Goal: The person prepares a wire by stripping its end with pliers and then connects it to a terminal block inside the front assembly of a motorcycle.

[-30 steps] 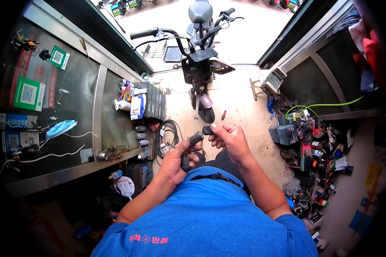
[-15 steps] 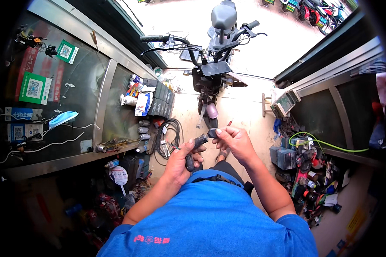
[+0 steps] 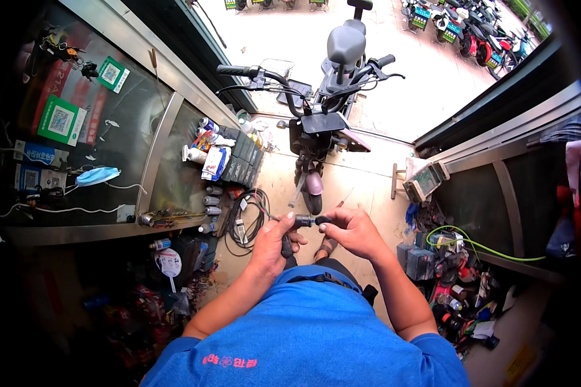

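Both my hands meet in front of my waist. My left hand is closed around a dark cylindrical part that looks like a lock barrel, with thin wires at its left end. Another black rounded piece shows under that hand's fingers; whether it belongs to the barrel I cannot tell. Between thumb and fingers my right hand pinches a small black piece, perhaps a key head. It lines up with the barrel's right end and appears to touch it. A reddish tip shows just beyond the right fingers.
An electric scooter stands ahead in the doorway. Coiled black cable lies on the floor at left, below stacked dark boxes and a glass cabinet. Loose parts and a green cable lie at right.
The black piece in my right hand, angled at the barrel's end before, now sits in line with it. Both hands are slightly lower against the scooter, and the whole view has shifted.
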The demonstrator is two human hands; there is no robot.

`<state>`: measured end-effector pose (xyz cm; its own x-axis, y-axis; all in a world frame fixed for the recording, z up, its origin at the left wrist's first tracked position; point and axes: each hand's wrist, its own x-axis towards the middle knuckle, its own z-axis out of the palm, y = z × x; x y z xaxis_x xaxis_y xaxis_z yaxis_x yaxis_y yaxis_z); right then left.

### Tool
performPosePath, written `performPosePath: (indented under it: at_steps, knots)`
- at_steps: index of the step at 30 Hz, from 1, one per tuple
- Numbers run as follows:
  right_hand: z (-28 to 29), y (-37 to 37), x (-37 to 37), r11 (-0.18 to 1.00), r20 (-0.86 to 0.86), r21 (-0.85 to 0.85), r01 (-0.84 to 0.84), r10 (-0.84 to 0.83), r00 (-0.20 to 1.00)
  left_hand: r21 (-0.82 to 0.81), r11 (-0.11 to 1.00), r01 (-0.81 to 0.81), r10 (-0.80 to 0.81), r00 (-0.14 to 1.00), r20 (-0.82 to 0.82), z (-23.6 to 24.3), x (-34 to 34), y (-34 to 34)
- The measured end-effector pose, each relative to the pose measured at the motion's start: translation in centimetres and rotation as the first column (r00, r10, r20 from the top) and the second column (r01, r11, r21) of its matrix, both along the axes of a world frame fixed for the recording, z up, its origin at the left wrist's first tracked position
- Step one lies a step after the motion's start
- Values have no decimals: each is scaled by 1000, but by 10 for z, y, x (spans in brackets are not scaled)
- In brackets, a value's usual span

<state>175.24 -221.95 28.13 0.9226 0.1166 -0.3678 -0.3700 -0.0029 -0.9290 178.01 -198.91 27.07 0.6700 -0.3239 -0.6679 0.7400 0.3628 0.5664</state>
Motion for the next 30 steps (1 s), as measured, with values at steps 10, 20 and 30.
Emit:
performPosePath:
  at_steps: [10,20,30]
  knots:
    - [4,6,-14,957,572,-184,223,-80,816,-155,988,-9,40,979,197,30,3,-15]
    - [-5,12,-30,878,-14,428,215,-231,973,-230,971,-57,108,971,215,27,-8,-9]
    - [-20,0,-21,801,-75,534,273,-276,958,-64,997,39,-26,980,195,28,-35,-18]
